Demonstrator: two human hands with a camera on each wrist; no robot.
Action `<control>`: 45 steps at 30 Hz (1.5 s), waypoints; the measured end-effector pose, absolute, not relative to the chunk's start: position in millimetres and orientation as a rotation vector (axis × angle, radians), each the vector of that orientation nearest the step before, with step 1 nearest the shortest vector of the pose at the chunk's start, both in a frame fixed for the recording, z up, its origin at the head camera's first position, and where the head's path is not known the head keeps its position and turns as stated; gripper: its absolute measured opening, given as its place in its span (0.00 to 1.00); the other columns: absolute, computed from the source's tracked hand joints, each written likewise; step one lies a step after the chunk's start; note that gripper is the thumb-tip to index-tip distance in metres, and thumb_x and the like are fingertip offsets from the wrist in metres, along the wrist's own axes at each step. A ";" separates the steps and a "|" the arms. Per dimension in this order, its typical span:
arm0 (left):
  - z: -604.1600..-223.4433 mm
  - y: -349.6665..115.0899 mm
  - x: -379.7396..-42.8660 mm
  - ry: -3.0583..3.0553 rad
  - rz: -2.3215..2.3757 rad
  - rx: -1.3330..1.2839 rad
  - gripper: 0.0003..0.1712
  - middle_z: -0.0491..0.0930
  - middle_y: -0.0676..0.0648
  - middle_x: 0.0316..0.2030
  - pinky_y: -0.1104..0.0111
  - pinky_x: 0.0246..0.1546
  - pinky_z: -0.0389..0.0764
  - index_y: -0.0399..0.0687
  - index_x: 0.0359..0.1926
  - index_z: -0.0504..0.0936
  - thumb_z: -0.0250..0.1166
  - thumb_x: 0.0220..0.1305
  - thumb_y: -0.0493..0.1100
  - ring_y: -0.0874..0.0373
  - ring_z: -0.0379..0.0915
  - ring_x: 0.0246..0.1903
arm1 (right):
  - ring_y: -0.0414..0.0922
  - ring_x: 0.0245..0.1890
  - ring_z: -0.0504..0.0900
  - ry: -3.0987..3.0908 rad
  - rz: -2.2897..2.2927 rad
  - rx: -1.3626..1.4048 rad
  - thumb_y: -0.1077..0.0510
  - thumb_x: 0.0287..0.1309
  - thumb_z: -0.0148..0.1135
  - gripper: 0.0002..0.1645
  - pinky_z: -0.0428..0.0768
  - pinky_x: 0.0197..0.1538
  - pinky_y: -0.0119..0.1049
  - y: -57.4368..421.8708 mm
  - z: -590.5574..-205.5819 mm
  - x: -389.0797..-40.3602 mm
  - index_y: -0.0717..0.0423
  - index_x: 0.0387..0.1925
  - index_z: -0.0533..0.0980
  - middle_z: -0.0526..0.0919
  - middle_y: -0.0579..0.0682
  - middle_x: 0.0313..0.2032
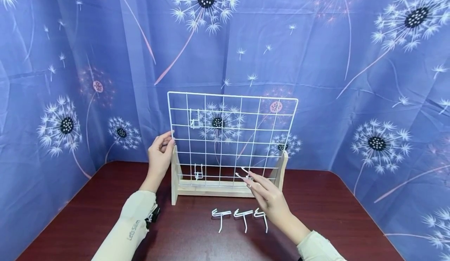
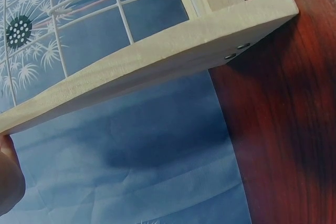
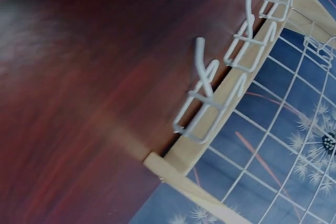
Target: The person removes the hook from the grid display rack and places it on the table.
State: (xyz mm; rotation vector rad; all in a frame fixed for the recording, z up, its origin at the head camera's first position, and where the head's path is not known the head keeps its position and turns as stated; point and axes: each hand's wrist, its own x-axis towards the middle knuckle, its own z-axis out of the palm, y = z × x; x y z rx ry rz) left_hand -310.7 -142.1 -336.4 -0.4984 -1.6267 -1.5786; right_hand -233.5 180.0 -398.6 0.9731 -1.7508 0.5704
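Note:
A white wire grid panel [image 1: 224,142] stands upright in a light wooden stand [image 1: 211,191]. My left hand [image 1: 159,155] holds the panel's left edge just above the stand's left post; in the left wrist view a bit of that hand [image 2: 9,179] shows by the post [image 2: 157,51]. My right hand [image 1: 268,198] pinches a white wire hook [image 1: 242,175] before the grid's lower right part, its two prongs towards the grid. The fingers hide the rest of this hook. Two hooks hang on the grid's left side, an upper hook [image 1: 194,123] and a lower hook [image 1: 198,172].
Three more white hooks lie in a row on the dark red table [image 1: 190,229] before the stand: a left hook [image 1: 220,214], a middle hook [image 1: 243,214] and a right hook [image 1: 261,214]. A blue dandelion-print curtain [image 1: 281,65] hangs behind and at both sides.

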 end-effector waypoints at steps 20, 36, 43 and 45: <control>-336.1 -140.8 -309.1 -1.626 -1.588 -0.500 0.15 0.74 0.27 0.35 0.83 0.31 0.77 0.21 0.48 0.78 0.59 0.59 0.22 0.64 0.74 0.33 | 0.56 0.44 0.82 -1.755 0.470 1.066 0.56 0.70 0.52 0.17 0.78 0.55 0.34 208.7 -415.5 -220.7 0.61 0.45 0.83 0.83 0.61 0.46; -336.7 -141.5 -311.1 -1.622 -1.585 -0.513 0.15 0.75 0.27 0.35 0.83 0.31 0.77 0.21 0.48 0.78 0.59 0.59 0.21 0.66 0.74 0.34 | 0.54 0.45 0.83 -1.784 0.358 1.145 0.56 0.72 0.49 0.18 0.70 0.64 0.32 226.5 -430.6 -208.6 0.58 0.46 0.83 0.83 0.60 0.47; -336.9 -142.0 -310.1 -1.622 -1.582 -0.519 0.15 0.74 0.26 0.35 0.82 0.31 0.77 0.21 0.49 0.78 0.59 0.59 0.21 0.64 0.74 0.34 | 0.54 0.43 0.84 -1.783 0.296 1.197 0.56 0.72 0.47 0.18 0.74 0.60 0.34 229.7 -435.2 -204.1 0.58 0.46 0.83 0.84 0.59 0.45; -336.9 -141.9 -310.4 -1.623 -1.578 -0.519 0.15 0.74 0.26 0.35 0.82 0.32 0.77 0.21 0.48 0.78 0.59 0.59 0.21 0.64 0.74 0.34 | 0.55 0.43 0.84 -1.789 0.286 1.203 0.56 0.72 0.47 0.18 0.77 0.58 0.35 230.5 -436.4 -203.1 0.58 0.46 0.83 0.84 0.59 0.46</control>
